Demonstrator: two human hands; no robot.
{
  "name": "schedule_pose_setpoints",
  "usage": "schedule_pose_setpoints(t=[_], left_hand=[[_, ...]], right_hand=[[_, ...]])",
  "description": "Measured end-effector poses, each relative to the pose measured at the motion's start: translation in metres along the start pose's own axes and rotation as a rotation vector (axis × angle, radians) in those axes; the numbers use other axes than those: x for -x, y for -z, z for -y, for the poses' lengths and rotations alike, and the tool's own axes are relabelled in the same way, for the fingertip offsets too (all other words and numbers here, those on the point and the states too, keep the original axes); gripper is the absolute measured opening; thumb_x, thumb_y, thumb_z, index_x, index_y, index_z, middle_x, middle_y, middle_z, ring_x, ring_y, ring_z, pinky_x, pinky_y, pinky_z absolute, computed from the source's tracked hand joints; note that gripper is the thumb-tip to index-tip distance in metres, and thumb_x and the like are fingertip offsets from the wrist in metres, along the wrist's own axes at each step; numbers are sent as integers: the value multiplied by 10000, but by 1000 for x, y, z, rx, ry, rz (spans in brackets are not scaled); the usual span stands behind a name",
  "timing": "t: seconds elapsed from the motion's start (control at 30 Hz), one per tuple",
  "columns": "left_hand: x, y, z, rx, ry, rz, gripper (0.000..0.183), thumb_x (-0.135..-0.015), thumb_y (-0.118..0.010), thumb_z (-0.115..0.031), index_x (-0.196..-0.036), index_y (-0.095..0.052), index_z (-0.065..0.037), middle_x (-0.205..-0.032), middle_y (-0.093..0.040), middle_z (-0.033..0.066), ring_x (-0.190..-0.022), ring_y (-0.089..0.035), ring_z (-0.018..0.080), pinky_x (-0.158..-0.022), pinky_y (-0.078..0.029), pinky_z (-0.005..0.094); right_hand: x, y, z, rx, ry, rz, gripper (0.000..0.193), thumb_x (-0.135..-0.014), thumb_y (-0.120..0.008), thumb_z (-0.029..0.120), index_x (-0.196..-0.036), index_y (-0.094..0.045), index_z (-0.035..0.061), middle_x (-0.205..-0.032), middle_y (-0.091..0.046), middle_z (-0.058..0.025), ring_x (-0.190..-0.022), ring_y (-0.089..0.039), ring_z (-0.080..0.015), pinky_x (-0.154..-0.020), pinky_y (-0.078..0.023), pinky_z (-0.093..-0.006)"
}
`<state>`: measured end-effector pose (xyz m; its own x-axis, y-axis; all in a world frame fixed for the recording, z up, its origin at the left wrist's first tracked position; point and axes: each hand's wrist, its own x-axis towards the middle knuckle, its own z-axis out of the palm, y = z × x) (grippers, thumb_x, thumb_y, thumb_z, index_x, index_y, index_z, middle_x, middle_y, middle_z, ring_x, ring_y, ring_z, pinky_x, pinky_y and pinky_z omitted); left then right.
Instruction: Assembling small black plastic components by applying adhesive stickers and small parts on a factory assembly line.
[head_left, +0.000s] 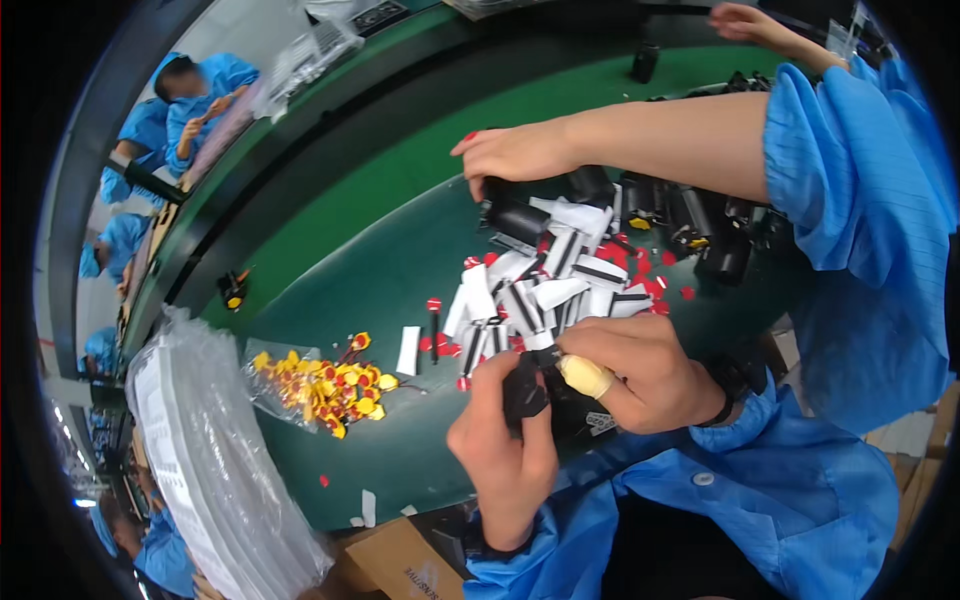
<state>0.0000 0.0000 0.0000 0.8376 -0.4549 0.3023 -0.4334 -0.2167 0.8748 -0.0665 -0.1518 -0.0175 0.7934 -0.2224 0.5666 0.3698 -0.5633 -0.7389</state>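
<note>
Left hand [505,462] clamps black part [524,392], lower centre of frame, likely steadying it; right hand [645,375] at its upper edge, can't tell if clamped. Strips [478,292] heaped mid-frame, presumably for reach.

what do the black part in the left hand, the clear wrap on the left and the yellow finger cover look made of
Black part: probably matte plastic, showing little shine. Clear wrap: thin glossy plastic film, see-through, wrinkled, with bright highlights. Yellow finger cover: perhaps latex or rubber, smooth, fitting closely.

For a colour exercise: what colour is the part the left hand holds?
The part is black, in the head view.
</note>
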Motion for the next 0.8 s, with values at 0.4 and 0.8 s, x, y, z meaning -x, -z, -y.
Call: schedule_pose_setpoints(t=[0.4,0.8], left_hand=[[2,-8,1,52,38,72,257,-789,-747,6,-1016,-627,17,-707,-644,93,-618,-596,100,-588,-483,244],[5,-12,-3,-2,4,26,235,-783,-739,49,-977,-609,16,-716,-656,67,-622,-591,63,-534,-438,205]], right_hand=[[2,20,-1,-49,-78,117,182,-816,-597,-54,-994,-619,-87,-793,-626,-196,-641,-621,-346,-559,-474,-375],[6,17,1,-37,-51,131,187,-839,-618,-41,-1022,-626,-75,-833,-646,-187,-654,-639,-351,-554,-488,-369]])
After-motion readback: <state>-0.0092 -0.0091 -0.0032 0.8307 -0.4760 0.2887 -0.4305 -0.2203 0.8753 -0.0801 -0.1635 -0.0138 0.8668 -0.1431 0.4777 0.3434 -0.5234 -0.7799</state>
